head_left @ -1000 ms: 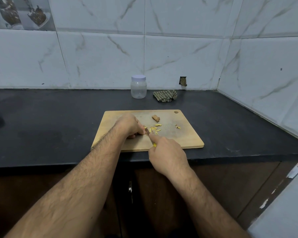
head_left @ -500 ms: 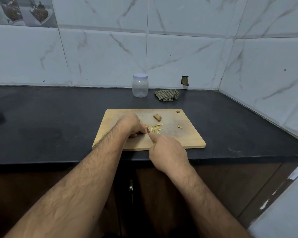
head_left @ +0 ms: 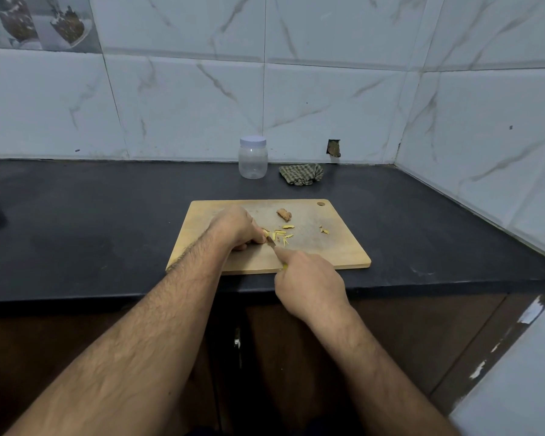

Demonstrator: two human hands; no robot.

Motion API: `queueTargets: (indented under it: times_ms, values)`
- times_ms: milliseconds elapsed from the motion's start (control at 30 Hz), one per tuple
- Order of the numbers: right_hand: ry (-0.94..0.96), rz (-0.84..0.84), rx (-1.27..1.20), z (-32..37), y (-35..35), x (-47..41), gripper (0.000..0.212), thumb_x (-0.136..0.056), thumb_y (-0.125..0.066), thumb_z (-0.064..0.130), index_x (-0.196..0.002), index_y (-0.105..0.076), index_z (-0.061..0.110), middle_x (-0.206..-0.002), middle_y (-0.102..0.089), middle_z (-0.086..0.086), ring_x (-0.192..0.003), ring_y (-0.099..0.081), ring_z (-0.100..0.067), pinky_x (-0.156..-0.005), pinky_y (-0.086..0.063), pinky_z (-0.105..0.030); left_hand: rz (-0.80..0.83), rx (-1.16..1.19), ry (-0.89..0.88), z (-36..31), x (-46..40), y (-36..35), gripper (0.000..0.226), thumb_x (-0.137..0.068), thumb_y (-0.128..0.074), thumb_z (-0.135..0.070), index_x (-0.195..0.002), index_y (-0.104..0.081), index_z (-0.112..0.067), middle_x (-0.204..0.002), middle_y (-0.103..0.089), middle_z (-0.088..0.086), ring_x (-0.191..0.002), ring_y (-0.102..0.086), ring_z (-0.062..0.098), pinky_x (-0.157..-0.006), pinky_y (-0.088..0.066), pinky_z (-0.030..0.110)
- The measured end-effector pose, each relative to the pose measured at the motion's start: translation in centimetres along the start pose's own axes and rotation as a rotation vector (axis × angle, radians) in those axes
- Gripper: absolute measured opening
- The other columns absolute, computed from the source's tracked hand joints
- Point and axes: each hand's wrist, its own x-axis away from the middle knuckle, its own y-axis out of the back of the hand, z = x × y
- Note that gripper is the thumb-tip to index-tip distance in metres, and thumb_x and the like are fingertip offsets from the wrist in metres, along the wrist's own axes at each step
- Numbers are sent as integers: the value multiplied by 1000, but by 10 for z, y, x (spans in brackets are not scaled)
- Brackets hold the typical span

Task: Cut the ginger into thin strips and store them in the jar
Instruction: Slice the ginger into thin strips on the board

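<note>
A wooden cutting board (head_left: 334,250) lies on the black counter. My left hand (head_left: 236,228) curls over a small piece of ginger (head_left: 266,233) on the board, pinning it with the fingertips. My right hand (head_left: 309,281) grips a knife with a yellow handle (head_left: 284,267); its forefinger lies along the blade's back, and the blade tip (head_left: 270,243) sits beside the ginger. Several thin yellow ginger strips (head_left: 282,234) lie just right of the blade. A brown ginger chunk (head_left: 284,214) rests further back. The clear plastic jar (head_left: 253,157) with a white lid stands shut near the wall.
A crumpled checked cloth (head_left: 302,174) lies right of the jar. A few ginger bits (head_left: 324,230) sit towards the board's right side. The tiled wall closes the counter at the back and right. The counter's front edge runs under my wrists.
Both hands stay in place over the ginger, with the knife making small cutting moves. The camera has tilted a little, so the board sits slightly higher in view.
</note>
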Motion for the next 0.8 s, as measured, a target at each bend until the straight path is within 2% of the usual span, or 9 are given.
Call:
queueTargets:
  times_ms: [200, 333, 433, 567, 667, 800]
  values:
    - [-18, 5, -98, 0, 1, 2, 49, -97, -41, 19, -145, -45, 29, -124, -62, -2, -110, -56, -24, -82, -50, -36, 18, 31, -15, 2, 3, 2, 8, -81, -78, -15, -74, -74, -15, -84, -73, 3, -61, -52, 14, -71, -52, 29]
    - [-40, 43, -164, -3, 6, 3, 46, -95, -40, 21, -140, -50, 26, -116, -64, -3, -100, -63, -26, -83, -56, -39, 36, 127, -46, 7, 8, 5, 3, -86, -71, -7, -87, -74, -7, -76, -67, -1, -52, -48, 10, -52, -45, 18]
    - [-33, 69, -172, -1, 12, 3, 51, -93, -40, 19, -142, -49, 25, -115, -65, -4, -98, -66, -28, -81, -56, -37, -12, 211, -76, 16, 8, 3, 9, -85, -67, -3, -92, -73, -1, -79, -70, 4, -53, -50, 11, -55, -46, 21]
    - [11, -1, -98, 8, 12, 1, 54, -95, -40, 19, -148, -41, 29, -139, -56, 0, -123, -53, -26, -96, -48, -38, -101, 336, -134, 27, 9, -1, 11, -90, -61, -8, -82, -69, -4, -62, -60, 3, -46, -47, 10, -50, -43, 19]
    - [27, -33, -26, 18, 7, -5, 52, -96, -40, 18, -146, -43, 31, -135, -58, -1, -122, -53, -28, -90, -44, -36, -186, 377, -163, 32, 9, -5, 15, -88, -59, -8, -75, -66, -12, -56, -62, -1, -43, -47, 11, -53, -43, 23]
    - [26, -25, 67, 31, 5, -17, 44, -94, -43, 16, -136, -52, 27, -126, -62, -3, -115, -57, -26, -76, -38, -33, -276, 387, -152, 34, 11, -9, 16, -83, -56, -8, -75, -66, -18, -54, -65, -4, -44, -50, 11, -56, -46, 26]
